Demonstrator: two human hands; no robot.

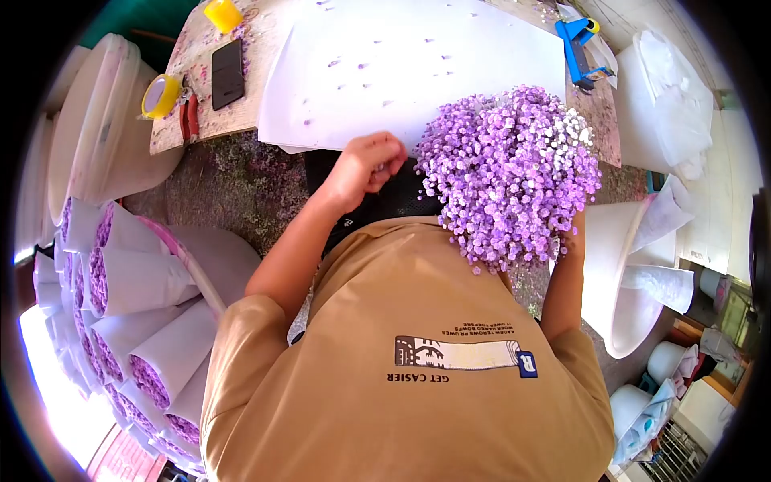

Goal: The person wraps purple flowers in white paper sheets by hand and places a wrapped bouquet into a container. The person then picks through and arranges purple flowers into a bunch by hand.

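A large bunch of small purple flowers (506,177), with some white ones at its right, is in front of my body at the table's near edge. My right forearm goes up behind the bunch, and the blooms hide most of my right hand (572,233). Left of the flowers, my left hand (371,165) is raised near the paper's front edge, its fingers curled closed. What those fingers hold, if anything, is too small to make out. White paper sheets (353,96) with scattered purple bits lie on the table.
On the wooden table (193,60) are yellow tape rolls (161,96), red-handled pliers (189,112), a black phone (227,74) and a blue tape dispenser (580,52). Paper-wrapped purple bunches (144,281) fill a tub at the left. White bins (634,273) stand at the right.
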